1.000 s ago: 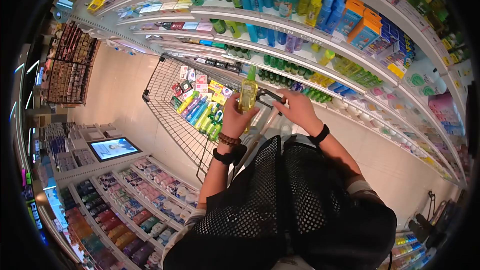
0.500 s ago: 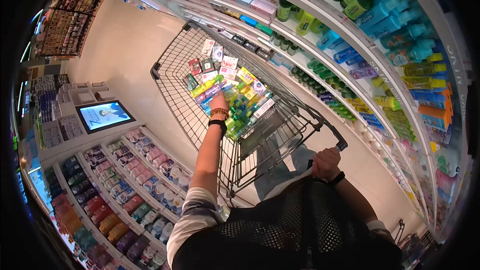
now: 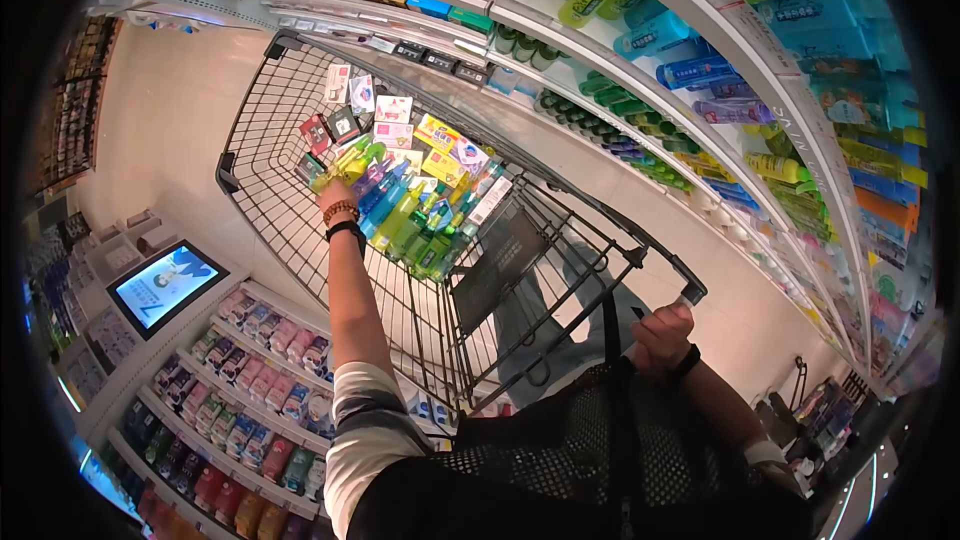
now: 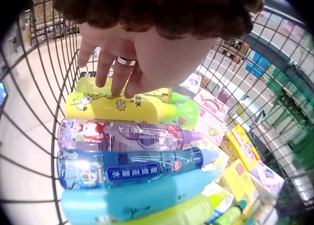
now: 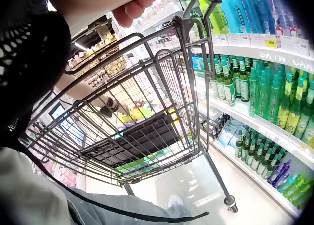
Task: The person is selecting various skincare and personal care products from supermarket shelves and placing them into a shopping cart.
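Shop aisle: yellow bottle (image 4: 122, 107) already lies in the cart (image 3: 268, 220), left hand (image 4: 142, 53) resting straight fingers (image 4: 104, 70) on it, right hand (image 3: 662, 335) clenching the handle (image 3: 672, 273).

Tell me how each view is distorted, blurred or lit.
Head view: strong fisheye, shelves bow into curves, dark vignette round the rim, bright even light. Left wrist view: the left hand looms large and soft, bottles beneath are sharper. Right wrist view: cart wires bend, floor glares white.
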